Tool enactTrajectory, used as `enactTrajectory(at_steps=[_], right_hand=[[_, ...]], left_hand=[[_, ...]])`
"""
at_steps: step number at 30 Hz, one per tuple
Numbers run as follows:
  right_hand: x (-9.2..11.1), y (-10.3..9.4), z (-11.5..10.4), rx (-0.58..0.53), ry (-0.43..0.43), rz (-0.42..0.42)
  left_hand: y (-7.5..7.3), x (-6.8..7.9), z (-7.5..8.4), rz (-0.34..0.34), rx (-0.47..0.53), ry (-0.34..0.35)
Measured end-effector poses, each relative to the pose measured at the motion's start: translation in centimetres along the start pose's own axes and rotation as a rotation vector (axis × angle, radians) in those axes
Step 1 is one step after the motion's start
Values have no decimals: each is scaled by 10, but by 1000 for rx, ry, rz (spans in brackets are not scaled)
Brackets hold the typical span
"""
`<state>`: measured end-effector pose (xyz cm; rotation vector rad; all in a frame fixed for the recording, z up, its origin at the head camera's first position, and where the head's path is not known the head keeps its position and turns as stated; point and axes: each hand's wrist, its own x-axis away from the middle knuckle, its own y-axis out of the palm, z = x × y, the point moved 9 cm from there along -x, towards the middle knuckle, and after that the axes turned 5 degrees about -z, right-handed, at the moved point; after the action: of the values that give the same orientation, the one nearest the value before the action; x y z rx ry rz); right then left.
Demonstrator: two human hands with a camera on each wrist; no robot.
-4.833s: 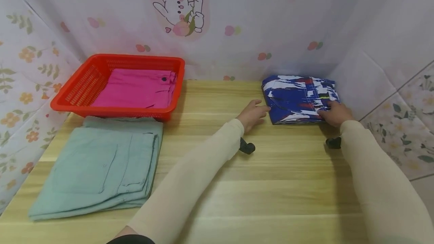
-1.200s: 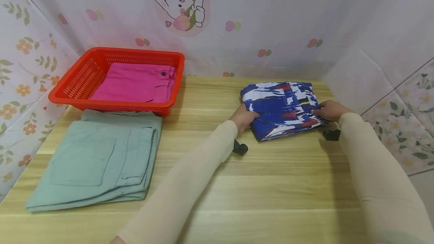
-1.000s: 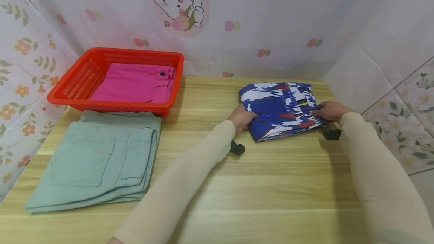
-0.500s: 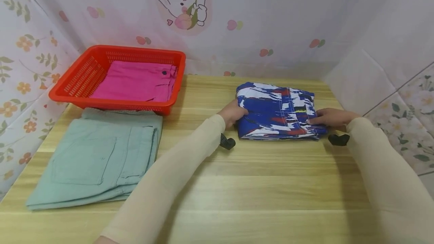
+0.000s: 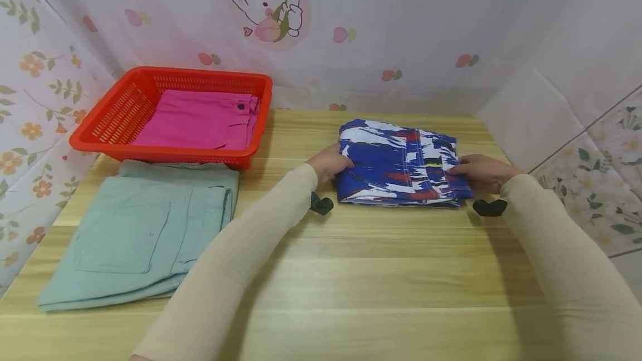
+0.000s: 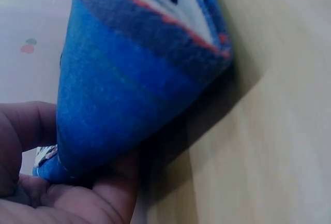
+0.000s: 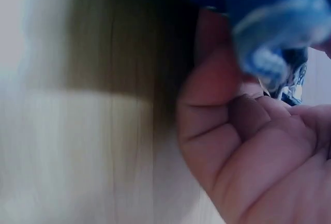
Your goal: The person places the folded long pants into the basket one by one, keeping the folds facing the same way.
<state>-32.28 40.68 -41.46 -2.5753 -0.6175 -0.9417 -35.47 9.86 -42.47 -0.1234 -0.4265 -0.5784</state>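
The blue garment is toward the back of the surface, right of the basket. The left hand and right hand grip opposite ends, fingers curled beneath, presumably keeping its folds together (lifted or not, I can't tell from here).

Back wall: pale fabric hangs behind the counter, dotted with small pink, red and green fruit shapes.
Cartoon print: a white rabbit with a pink fruit sits on a rosy patch, hearts nearby.
Left wall: white covering, orange flowers and green sprigs.
Right wall: plain white above, grey-green leaves and pale blossoms below, a slanting dark line between.
Counter: yellowish wood grain, running side to side.
Light: soft glare on the counter's near part.
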Motion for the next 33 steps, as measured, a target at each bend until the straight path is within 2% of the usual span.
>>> enactTrajectory(at_steps=[3, 10, 16, 24, 33], right_hand=[[-3, 8, 1, -71, 11, -26], [-4, 21, 0, -88, -2, -72], [-3, 22, -3, -101, -27, -46], [-3, 21, -4, -15, -45, -15], [-2, 21, -6, 5, -99, 2]], left_hand=[[-6, 4, -2, -14, 10, -24], [-16, 13, -7, -21, -8, -71], [-22, 18, -12, -33, 53, -98], [-25, 21, -15, -51, 63, -128], [-26, 23, -13, -30, 90, -100]])
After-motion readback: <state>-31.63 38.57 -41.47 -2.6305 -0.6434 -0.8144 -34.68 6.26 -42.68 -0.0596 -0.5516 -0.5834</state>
